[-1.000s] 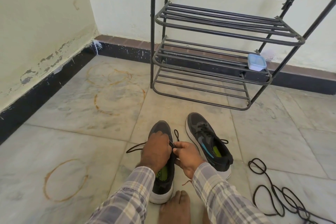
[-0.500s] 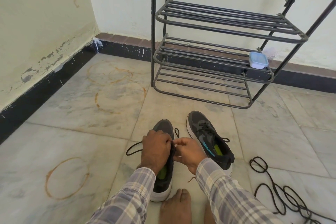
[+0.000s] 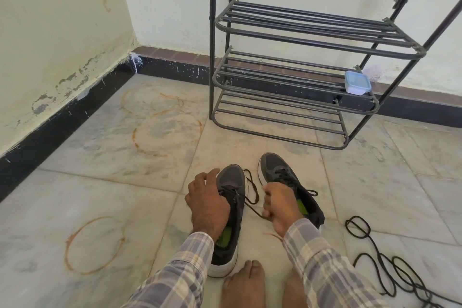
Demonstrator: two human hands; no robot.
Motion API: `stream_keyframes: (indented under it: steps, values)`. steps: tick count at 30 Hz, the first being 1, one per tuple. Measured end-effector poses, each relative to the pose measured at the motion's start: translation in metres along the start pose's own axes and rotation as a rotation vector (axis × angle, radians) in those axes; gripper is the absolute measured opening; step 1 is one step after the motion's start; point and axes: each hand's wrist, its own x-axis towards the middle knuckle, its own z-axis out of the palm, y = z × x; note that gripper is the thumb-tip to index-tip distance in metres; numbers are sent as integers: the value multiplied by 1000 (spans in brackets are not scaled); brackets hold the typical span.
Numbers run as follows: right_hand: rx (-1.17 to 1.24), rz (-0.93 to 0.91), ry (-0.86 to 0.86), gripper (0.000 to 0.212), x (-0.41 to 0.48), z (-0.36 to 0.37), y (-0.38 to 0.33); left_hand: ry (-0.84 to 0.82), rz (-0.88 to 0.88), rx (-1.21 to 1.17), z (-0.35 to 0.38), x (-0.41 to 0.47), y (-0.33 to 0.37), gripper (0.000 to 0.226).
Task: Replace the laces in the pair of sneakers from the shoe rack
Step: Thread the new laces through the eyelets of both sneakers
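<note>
Now the lace (image 3: 252, 207) is seen stretched sideways out of the left sneaker (image 3: 231, 177), which stands on the floor (image 3: 125, 182) just in front of a bare foot (image 3: 243, 282). Half a second before, both hands were held close together above the tongue of this sneaker. Since then the right hand (image 3: 280, 207) has been moved away to the right, and the lace has been taken with it. The grip of the right hand is closed: the lace is pinched at the lower edge of the fist, and a loose loop of it lies between the two sneakers. The left hand (image 3: 207, 207) is laid over the left side of the same sneaker, with the fingers curved around it, so that it is kept steady against the pull.

The right sneaker (image 3: 272, 165) is stood just beside and is fully laced. More loose laces (image 3: 358, 226) are lying on the floor, well apart to the right. The shoe rack (image 3: 212, 57) is further back, at the wall.

It is judged that one length of lace is being pulled through an eyelet. Whether it is the old lace or the new one cannot be told, so much of the task probably remains.
</note>
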Motion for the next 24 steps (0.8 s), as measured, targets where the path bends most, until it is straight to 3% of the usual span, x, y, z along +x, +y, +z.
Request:
stream_keyframes:
  steps: [2,4,7,10,13,20,24]
  values:
    - [-785,-185,-83,22,-1,-9,5,16,-7,-20,0,0,0,69]
    - [-1113,-157,-186,36,-3,-18,11,32,-14,-36,2,0,-1,67]
    - [-1099,-2,-129,34,0,-32,27,48,-38,-69,3,0,0,64]
    - [-1277,18,17,20,-4,-37,43,50,-41,-80,4,-1,0,62]
    - [-1421,28,49,25,-14,-39,56,50,-55,-102,3,-1,0,60]
    - [-1656,-198,96,34,-22,-20,52,47,-82,-178,3,-1,0,57]
    - [-1481,-434,49,39,-11,6,37,32,-90,-187,5,-1,0,55]
